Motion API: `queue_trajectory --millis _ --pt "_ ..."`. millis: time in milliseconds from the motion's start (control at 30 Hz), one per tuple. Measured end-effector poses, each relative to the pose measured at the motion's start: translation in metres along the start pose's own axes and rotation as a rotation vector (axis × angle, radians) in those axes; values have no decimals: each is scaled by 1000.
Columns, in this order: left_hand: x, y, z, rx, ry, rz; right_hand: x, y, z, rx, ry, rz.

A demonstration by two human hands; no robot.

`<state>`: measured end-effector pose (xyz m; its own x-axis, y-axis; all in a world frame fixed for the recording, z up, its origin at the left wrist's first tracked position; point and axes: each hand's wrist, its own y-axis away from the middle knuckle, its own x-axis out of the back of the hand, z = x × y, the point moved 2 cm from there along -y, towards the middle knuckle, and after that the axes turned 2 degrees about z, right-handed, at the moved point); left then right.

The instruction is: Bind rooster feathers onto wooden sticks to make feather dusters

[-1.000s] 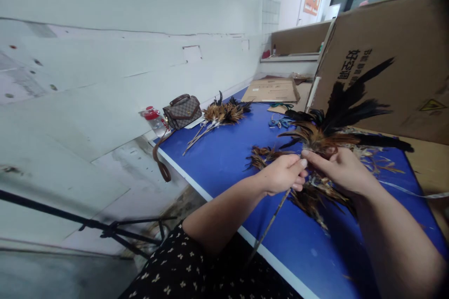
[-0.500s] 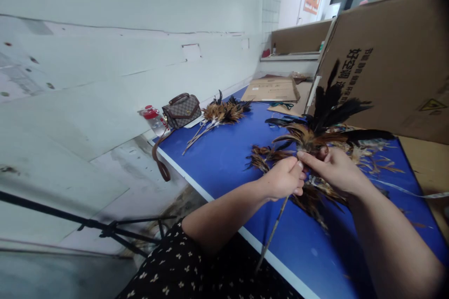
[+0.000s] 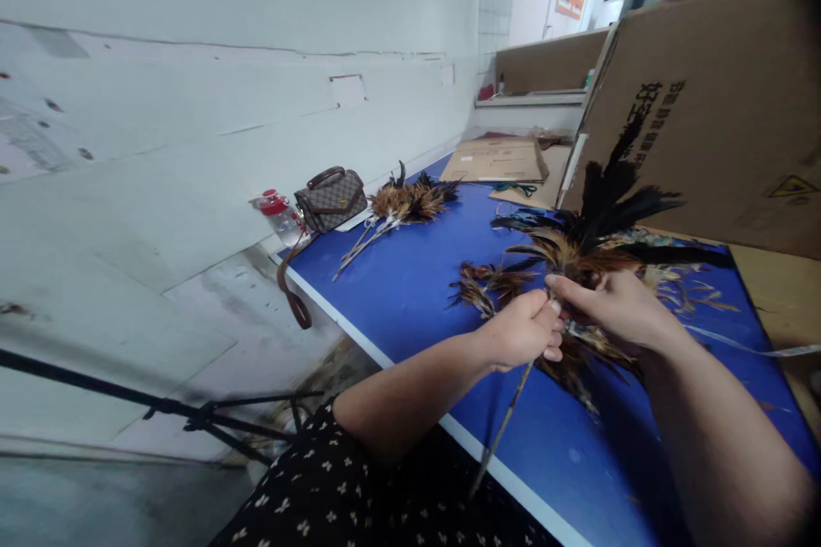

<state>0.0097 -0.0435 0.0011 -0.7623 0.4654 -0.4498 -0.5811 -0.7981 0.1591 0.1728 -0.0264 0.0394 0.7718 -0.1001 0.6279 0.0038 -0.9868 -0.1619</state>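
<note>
My left hand [image 3: 522, 329] is closed round the top of a thin stick [image 3: 504, 427], which slants down past the table's front edge. My right hand [image 3: 619, 303] pinches the base of a bunch of brown and black feathers [image 3: 596, 214] at the stick's upper end, its thumb close to my left fingers. Long black feathers fan upward and to the right. Loose brown feathers [image 3: 478, 286] lie on the blue table [image 3: 410, 291] left of my hands, and more lie under them, partly hidden.
Finished-looking feather bundles on sticks [image 3: 410, 201] lie at the back left, beside a handbag [image 3: 330, 201] and a red-lidded bottle [image 3: 279, 214]. Cardboard [image 3: 724, 120] stands at the right. Green-handled scissors [image 3: 516, 188] and a measuring tape [image 3: 750, 346] lie farther out.
Both hands, with the stick and feather bunch, have shifted very slightly to the right. Their hold looks the same.
</note>
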Motion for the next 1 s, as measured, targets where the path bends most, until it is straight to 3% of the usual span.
queue_trajectory --millis 200,500,700,867,1000 --pt "3 4 8 30 147 -210 4 3 -5 53 20 -41" --pt "8 8 10 135 201 -323 8 6 -11 57 -32 -165" --pt "6 7 3 110 217 -269 6 5 -4 63 51 -70" --pt "2 3 -9 7 40 -106 1 3 -2 86 16 -80" --pt "2 0 2 -65 -39 -16 6 4 -6 105 -62 -38"
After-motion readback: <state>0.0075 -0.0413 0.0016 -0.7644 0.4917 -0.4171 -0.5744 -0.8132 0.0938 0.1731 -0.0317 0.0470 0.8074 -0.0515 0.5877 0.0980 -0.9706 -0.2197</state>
